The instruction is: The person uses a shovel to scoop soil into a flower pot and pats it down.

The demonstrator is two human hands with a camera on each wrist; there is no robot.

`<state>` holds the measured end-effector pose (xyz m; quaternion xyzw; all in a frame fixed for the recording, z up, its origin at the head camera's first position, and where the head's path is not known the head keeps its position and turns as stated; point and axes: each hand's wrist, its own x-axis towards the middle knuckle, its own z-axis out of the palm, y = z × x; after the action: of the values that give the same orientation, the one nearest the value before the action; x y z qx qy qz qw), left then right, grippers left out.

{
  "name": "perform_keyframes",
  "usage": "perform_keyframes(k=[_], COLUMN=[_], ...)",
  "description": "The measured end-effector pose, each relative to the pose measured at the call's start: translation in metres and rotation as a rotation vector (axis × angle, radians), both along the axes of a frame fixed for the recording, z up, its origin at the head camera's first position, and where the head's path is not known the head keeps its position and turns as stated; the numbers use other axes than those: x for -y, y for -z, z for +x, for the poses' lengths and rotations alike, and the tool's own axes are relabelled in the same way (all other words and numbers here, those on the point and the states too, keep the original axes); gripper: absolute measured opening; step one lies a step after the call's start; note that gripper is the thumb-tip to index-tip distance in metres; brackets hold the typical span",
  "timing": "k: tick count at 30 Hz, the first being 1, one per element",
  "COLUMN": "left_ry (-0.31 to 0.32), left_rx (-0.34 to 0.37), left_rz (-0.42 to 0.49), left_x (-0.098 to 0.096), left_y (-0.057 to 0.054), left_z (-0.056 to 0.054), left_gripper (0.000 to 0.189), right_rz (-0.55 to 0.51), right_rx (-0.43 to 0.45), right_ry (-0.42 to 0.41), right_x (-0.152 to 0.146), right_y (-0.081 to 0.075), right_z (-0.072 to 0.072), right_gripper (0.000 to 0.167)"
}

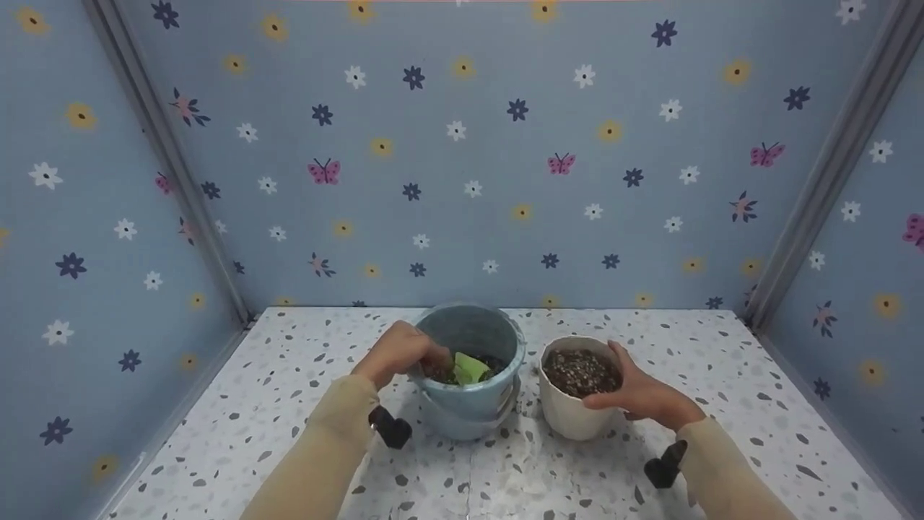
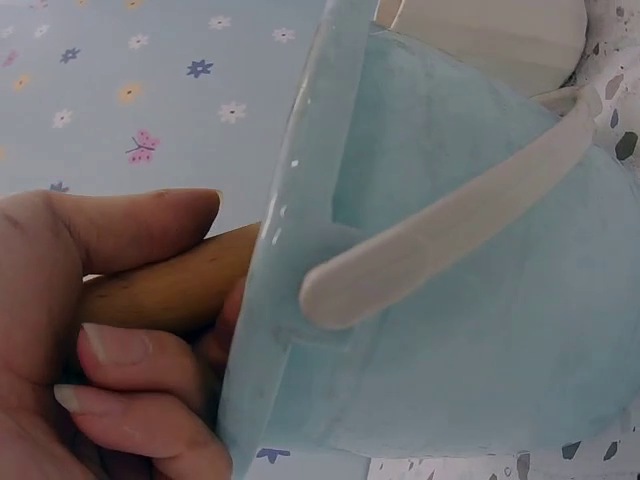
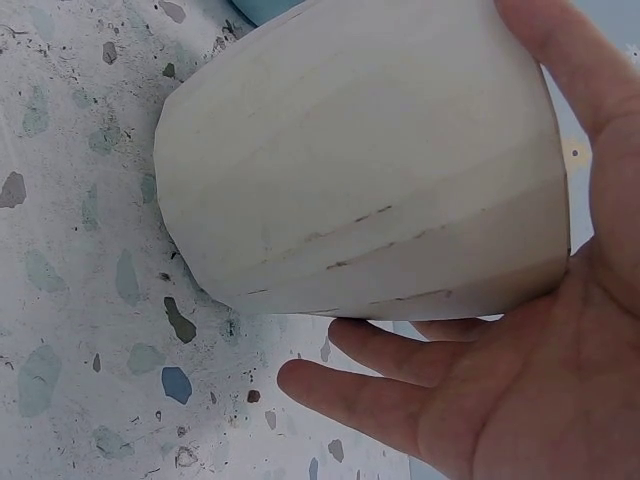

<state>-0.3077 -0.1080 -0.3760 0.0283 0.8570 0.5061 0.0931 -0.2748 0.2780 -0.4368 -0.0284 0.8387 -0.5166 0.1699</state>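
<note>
My left hand (image 1: 404, 350) reaches over the near-left rim of a light blue bucket (image 1: 458, 415). In the left wrist view it grips a wooden handle (image 2: 165, 290). Inside the bucket, a hand trowel's green blade (image 1: 471, 368) lies against dark soil. To the right stands a white plant pot (image 1: 567, 412), filled almost to the rim with brown, grainy soil (image 1: 583, 372). My right hand (image 1: 642, 393) holds this pot from its right side, thumb at the near rim and a finger at the far rim. Some of its fingers extend beneath the pot's side in the right wrist view.
A white, speckled table (image 1: 289, 426) carries both containers, which stand a little apart. The bucket's pale carry handle (image 2: 450, 215) hangs down its side. Flower-patterned blue walls (image 1: 469, 159) enclose the table at the back and both sides.
</note>
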Motion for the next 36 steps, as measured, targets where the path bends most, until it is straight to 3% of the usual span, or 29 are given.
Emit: perform_keyframes(k=[9,36], left_ry=[0.004,-0.022], left_rx=[0.05,0.064], left_rz=[0.1,0.273], left_x=[0.006,0.015], left_y=[0.005,0.008], left_z=[-0.003,0.0], left_gripper=[0.012,0.015], right_rz=[0.002,-0.003], right_rx=[-0.005,0.005], right_ry=[-0.008,-0.009], right_x=[0.001,0.001], right_y=[0.0,0.001], right_z=[0.003,0.001], right_gripper=[0.126,0.127])
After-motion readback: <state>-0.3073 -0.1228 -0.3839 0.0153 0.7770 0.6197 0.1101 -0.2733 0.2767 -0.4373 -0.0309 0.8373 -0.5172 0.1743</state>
